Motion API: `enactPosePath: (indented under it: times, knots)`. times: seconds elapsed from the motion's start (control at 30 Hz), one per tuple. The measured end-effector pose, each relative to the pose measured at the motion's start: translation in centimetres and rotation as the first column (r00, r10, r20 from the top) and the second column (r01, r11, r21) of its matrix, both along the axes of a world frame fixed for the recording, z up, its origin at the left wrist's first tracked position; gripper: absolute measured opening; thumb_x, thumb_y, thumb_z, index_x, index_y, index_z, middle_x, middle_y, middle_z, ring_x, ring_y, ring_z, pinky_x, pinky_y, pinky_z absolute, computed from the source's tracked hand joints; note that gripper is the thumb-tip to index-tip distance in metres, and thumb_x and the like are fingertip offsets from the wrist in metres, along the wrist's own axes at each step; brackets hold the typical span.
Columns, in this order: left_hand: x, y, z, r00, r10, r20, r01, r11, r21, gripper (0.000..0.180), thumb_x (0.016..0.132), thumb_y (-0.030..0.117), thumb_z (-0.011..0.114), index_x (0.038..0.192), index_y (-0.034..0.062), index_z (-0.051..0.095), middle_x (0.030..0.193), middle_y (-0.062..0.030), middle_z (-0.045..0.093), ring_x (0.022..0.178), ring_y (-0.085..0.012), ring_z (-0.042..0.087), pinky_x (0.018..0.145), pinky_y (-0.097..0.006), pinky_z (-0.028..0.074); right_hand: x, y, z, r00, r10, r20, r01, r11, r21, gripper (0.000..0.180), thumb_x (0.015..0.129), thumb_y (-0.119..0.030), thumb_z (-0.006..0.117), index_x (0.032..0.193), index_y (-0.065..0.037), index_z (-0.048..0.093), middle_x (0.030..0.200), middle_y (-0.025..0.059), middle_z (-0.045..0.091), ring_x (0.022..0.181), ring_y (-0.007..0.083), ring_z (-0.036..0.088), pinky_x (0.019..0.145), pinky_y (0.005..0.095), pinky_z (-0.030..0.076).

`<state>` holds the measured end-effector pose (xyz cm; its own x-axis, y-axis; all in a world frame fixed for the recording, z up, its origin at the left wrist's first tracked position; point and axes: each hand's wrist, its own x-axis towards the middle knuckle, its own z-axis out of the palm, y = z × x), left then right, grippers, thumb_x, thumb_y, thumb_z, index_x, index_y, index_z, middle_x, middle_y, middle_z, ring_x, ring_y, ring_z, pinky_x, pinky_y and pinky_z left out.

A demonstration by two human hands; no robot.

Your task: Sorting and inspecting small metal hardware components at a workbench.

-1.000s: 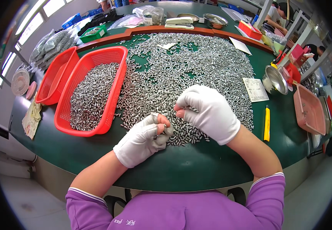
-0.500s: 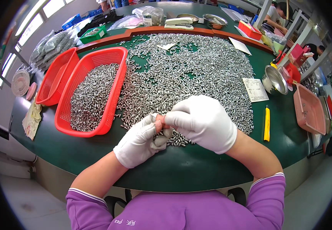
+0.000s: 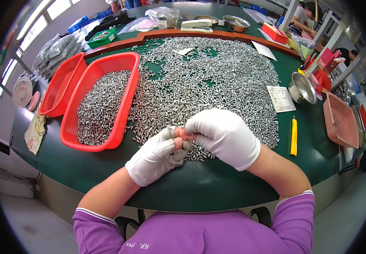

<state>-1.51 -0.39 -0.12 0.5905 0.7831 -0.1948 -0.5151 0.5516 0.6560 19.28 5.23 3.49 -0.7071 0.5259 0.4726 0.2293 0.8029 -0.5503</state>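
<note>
My left hand [image 3: 155, 156] wears a white glove with bare thumb and index tips. Its other fingers are curled in, with grey stains on their ends. My right hand [image 3: 223, 137], also in a white glove, meets it with bent fingers at the left index tip. Whatever lies between the fingers is hidden or too small to make out. Beneath and beyond both hands spreads a wide layer of small silver metal pieces [image 3: 233, 80], pointed and bullet-like.
On the left, a red perforated basket [image 3: 117, 137] holds a heap of like pieces, beside another red basket [image 3: 49, 108]. A yellow utility knife [image 3: 294, 137], a printed sheet [image 3: 281, 99], a metal bowl [image 3: 303, 89] and a pink tray [image 3: 339, 122] lie right. A wooden rail [image 3: 119, 44] edges the back.
My left thumb has dropped away from the index finger. My right hand has shifted slightly, its fingertips now bent around the left index tip.
</note>
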Motion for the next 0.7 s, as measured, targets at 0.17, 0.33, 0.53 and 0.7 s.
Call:
enactPosePath:
  times: [0.17, 0.33, 0.53, 0.7]
  knots:
    - [0.1, -0.1, -0.2, 1.0, 0.008, -0.017, -0.008, 1.0, 0.017, 0.024, 0.092, 0.021, 0.069, 0.107, 0.0122, 0.052, 0.096, 0.0009, 0.057, 0.074, -0.0064, 0.046, 0.067, -0.02, 0.039, 0.2, 0.0, 0.2, 1.0, 0.015, 0.018, -0.016, 0.998, 0.064, 0.021, 0.081, -0.014, 0.069, 0.1, -0.007, 0.068, 0.085, 0.008, 0.064, 0.081, 0.0295, 0.064, 0.07, 0.0396, 0.052]
    - [0.0, 0.0, -0.2, 1.0, 0.007, 0.009, -0.007, 1.0, 0.007, 0.019, 0.094, 0.019, 0.066, 0.106, 0.0121, 0.053, 0.093, -0.0008, 0.058, 0.069, -0.0069, 0.046, 0.063, -0.02, 0.038, 0.4, 0.8, -0.7, 0.965, -0.254, 0.068, 0.236, 0.95, 0.205, 0.027, 0.082, -0.012, 0.07, 0.108, -0.009, 0.068, 0.094, 0.0095, 0.065, 0.086, 0.0297, 0.064, 0.076, 0.0385, 0.052]
    - [0.4, 0.0, 0.1, 0.997, 0.072, -0.02, -0.072, 0.997, 0.006, 0.016, 0.095, 0.019, 0.065, 0.105, 0.0109, 0.056, 0.091, -0.0015, 0.059, 0.067, -0.0068, 0.046, 0.062, -0.02, 0.038, 1.6, 2.4, -2.6, 0.807, -0.411, 0.425, 0.333, 0.91, 0.247, 0.021, 0.08, -0.023, 0.071, 0.099, -0.012, 0.07, 0.092, 0.0083, 0.064, 0.089, 0.0297, 0.063, 0.079, 0.0416, 0.051]
    - [0.1, -0.1, 0.0, 0.998, 0.062, -0.027, -0.061, 0.997, 0.05, 0.017, 0.094, 0.017, 0.066, 0.106, 0.0103, 0.056, 0.092, -0.0014, 0.059, 0.068, -0.0067, 0.045, 0.063, -0.02, 0.038, 1.1, 2.2, -2.3, 0.797, -0.417, 0.437, 0.339, 0.908, 0.247, 0.012, 0.08, -0.022, 0.07, 0.086, -0.012, 0.069, 0.083, 0.0064, 0.064, 0.084, 0.0282, 0.063, 0.074, 0.0413, 0.051]
